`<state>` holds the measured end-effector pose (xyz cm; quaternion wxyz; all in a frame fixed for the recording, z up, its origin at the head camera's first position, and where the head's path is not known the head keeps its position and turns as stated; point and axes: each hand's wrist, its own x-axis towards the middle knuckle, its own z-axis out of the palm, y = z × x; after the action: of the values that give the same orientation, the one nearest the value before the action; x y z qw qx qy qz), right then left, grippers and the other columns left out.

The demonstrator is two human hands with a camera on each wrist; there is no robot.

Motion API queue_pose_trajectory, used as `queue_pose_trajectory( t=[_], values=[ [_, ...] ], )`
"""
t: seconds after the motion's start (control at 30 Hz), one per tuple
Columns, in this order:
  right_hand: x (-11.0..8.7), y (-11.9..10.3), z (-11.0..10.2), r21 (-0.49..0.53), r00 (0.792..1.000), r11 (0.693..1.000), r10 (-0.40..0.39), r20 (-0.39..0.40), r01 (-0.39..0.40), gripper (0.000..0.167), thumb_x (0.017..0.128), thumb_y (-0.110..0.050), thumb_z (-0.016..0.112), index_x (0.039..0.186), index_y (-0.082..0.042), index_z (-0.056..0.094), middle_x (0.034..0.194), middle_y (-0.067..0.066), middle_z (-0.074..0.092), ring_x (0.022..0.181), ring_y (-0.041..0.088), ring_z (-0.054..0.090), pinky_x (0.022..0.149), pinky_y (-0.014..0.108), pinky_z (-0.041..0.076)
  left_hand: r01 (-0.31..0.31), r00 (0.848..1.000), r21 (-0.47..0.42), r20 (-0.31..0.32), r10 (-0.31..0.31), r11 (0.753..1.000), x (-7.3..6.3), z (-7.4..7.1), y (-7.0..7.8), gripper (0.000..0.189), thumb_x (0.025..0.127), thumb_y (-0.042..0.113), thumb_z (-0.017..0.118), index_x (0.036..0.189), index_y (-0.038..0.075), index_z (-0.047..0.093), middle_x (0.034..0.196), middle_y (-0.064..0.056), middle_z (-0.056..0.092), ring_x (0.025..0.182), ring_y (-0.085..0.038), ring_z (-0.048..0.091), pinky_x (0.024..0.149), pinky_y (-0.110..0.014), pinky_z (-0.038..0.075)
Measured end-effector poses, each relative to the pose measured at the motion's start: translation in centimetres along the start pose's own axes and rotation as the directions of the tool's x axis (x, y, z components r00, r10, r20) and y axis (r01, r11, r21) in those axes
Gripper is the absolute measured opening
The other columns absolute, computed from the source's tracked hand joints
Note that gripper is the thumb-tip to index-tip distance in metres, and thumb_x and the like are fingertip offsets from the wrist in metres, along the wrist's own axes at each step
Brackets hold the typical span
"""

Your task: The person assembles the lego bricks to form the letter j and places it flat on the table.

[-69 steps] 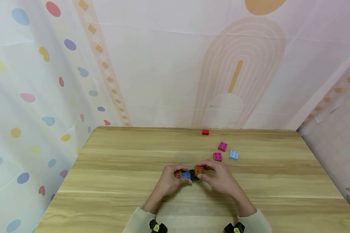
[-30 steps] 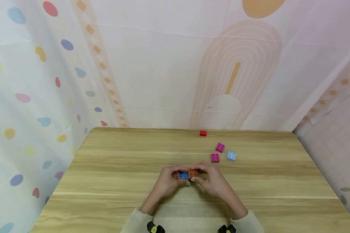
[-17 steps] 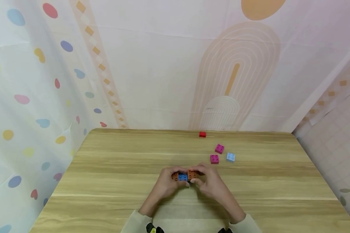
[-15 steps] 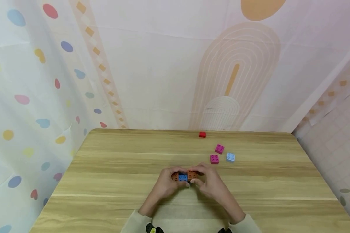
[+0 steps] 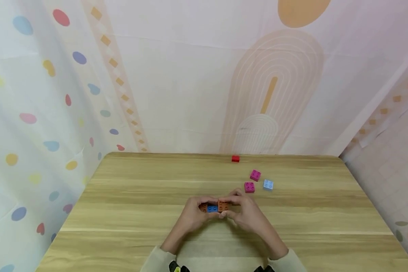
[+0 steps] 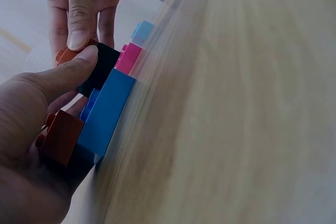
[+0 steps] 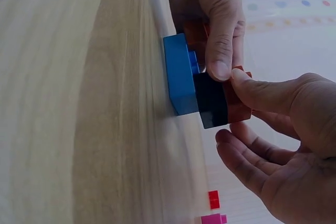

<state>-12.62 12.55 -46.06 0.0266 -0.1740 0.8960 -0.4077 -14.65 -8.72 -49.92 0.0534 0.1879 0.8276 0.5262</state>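
Observation:
In both hands is a small build of toy bricks: a long blue brick (image 6: 107, 111) lies on the table. On one end sits an orange-brown brick (image 6: 62, 139); on the other a black brick (image 7: 212, 100) bears a second orange-brown brick (image 7: 239, 103). My left hand (image 5: 193, 214) wraps round the build from the left, its thumb against the black brick. From the right, my right hand (image 5: 249, 214) pinches the second orange-brown brick between thumb and fingers. In the head view the black brick is mostly hidden.
Beyond the hands lie two magenta bricks (image 5: 249, 187), a light blue brick (image 5: 268, 184) and a red brick (image 5: 235, 159) near the back edge of the wooden table (image 5: 129, 189). A patterned curtain (image 5: 183, 87) hangs behind.
The right hand has moved left and brought its orange-brown brick onto the black one, which showed beside it earlier. The left hand keeps its grip. The head view has shifted slightly.

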Motion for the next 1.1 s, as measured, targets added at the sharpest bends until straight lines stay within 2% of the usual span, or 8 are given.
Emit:
queue_pose_trajectory(
  t=[0.27,0.5,0.73,0.97,1.1],
  values=[
    [0.0,0.5,0.0,0.077,0.999,0.997,-0.004,0.052,0.000,0.039,0.089,-0.024,0.081,0.128,-0.022,0.073,0.112,-0.003,0.063,0.115,0.024,0.064,0.100,0.047,0.056,0.022,1.000,-0.002,0.009,-0.022,1.000,-0.2,-0.1,-0.2,0.037,0.079,0.021,0.090,0.114,0.016,0.079,0.120,-0.001,0.076,0.113,-0.021,0.069,0.093,-0.037,0.058],
    [-0.2,0.8,-0.4,0.096,0.995,0.994,-0.056,0.084,0.048,0.040,0.093,-0.033,0.077,0.130,-0.020,0.071,0.121,-0.001,0.065,0.113,0.023,0.065,0.096,0.046,0.057,0.030,0.999,-0.011,0.017,-0.030,0.999,-0.2,0.1,-0.2,0.036,0.080,0.024,0.090,0.114,0.017,0.079,0.120,0.000,0.076,0.114,-0.021,0.069,0.095,-0.037,0.057],
    [0.1,1.3,-1.1,0.072,0.997,0.995,-0.068,0.038,0.065,0.043,0.097,-0.033,0.072,0.134,-0.012,0.067,0.132,0.003,0.067,0.117,0.026,0.065,0.099,0.049,0.055,0.021,1.000,-0.012,0.009,-0.021,1.000,0.0,0.2,0.0,0.037,0.077,0.023,0.091,0.112,0.018,0.079,0.118,0.001,0.077,0.112,-0.020,0.069,0.093,-0.033,0.057],
    [0.4,1.9,-2.0,0.064,0.999,0.997,-0.030,-0.015,0.031,0.045,0.097,-0.035,0.071,0.135,-0.012,0.066,0.132,0.008,0.068,0.119,0.028,0.065,0.101,0.049,0.054,0.029,1.000,-0.009,0.000,-0.029,1.000,0.1,0.0,0.0,0.039,0.076,0.026,0.092,0.111,0.018,0.080,0.117,0.000,0.077,0.110,-0.020,0.069,0.091,-0.031,0.056],
    [0.4,2.4,-2.6,0.057,0.998,0.998,-0.029,-0.051,0.032,0.047,0.097,-0.037,0.072,0.136,-0.011,0.065,0.130,0.011,0.068,0.120,0.030,0.063,0.101,0.050,0.054,0.031,1.000,-0.003,-0.003,-0.031,1.000,0.0,0.0,-0.2,0.040,0.076,0.027,0.092,0.112,0.017,0.079,0.119,-0.001,0.077,0.112,-0.021,0.069,0.094,-0.034,0.056]
  ],
)
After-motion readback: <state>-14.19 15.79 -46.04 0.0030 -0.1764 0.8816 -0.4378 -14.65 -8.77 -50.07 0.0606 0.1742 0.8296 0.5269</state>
